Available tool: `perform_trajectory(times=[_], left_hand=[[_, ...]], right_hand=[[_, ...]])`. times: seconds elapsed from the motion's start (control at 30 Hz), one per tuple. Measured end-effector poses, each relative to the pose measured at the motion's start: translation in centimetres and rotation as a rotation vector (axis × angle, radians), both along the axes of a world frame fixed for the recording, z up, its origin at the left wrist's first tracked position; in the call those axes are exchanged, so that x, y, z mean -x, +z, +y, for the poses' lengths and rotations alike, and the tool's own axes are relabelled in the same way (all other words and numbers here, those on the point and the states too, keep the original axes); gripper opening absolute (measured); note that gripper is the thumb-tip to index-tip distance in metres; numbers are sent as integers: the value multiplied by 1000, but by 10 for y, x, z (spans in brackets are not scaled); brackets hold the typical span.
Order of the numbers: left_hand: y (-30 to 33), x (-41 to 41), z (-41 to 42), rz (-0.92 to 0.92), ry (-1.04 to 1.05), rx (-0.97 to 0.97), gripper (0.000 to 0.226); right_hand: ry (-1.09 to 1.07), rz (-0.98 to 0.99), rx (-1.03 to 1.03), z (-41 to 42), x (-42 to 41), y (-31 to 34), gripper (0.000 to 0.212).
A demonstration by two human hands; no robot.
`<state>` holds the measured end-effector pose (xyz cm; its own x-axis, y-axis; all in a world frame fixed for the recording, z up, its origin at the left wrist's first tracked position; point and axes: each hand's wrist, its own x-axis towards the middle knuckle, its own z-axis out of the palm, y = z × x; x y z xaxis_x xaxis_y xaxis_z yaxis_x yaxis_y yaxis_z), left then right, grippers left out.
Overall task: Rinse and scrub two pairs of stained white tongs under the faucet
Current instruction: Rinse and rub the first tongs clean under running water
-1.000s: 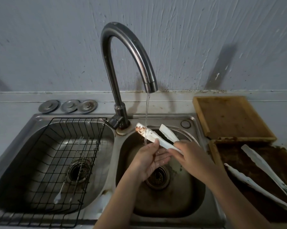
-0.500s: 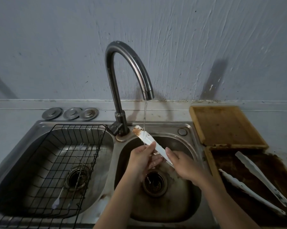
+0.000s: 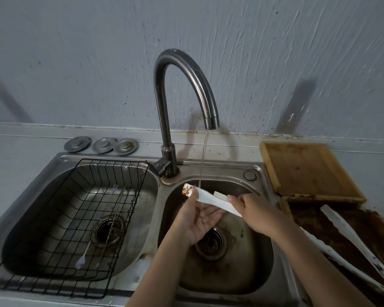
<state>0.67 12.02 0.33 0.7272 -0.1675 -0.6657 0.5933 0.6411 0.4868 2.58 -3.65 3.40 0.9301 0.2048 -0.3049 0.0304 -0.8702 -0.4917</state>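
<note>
Head view: right hand grips white tongs; left hand thumb rubs brown-stained tip.

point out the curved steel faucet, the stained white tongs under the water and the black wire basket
curved steel faucet [image 3: 205,105], head view, on the downward bend of the spout
stained white tongs [image 3: 209,199], head view, on the flat white arm between the hands
black wire basket [image 3: 129,180], head view, on its right-hand wall

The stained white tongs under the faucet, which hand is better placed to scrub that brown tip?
Left. The left hand already has its thumb on the brown-stained tip of the white plastic tongs, beside the water stream; the right hand grips the handle end.
</note>
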Motion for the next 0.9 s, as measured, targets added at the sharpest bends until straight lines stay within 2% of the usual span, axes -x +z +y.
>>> perform_trajectory(times=[0.1, 0.27, 0.43, 0.63, 0.77, 0.83, 0.9], left_hand=[[-1, -1, -2, 21, -35, 23, 67], [-8, 0, -6, 65, -97, 28, 64], [-16, -2, -4, 130, -114, 108, 92], [-13, -3, 2, 106, -186, 122, 88], [-8, -11, 6, 117, -211, 189, 107], [-7, -13, 4, 99, -188, 218, 106], [-9, -10, 0, 71, -153, 238, 96]], right_hand=[[14, -14, 12, -3, 1, -1, 44], [100, 52, 54, -14, 1, 2, 39], [130, 44, 84, -19, 3, -4, 32], [163, 111, 100, -22, 3, -5, 28], [153, 95, 70, -27, 5, 0, 34], [155, 91, 82, -25, 6, 0, 46], [137, 84, 102, -26, 7, 0, 50]])
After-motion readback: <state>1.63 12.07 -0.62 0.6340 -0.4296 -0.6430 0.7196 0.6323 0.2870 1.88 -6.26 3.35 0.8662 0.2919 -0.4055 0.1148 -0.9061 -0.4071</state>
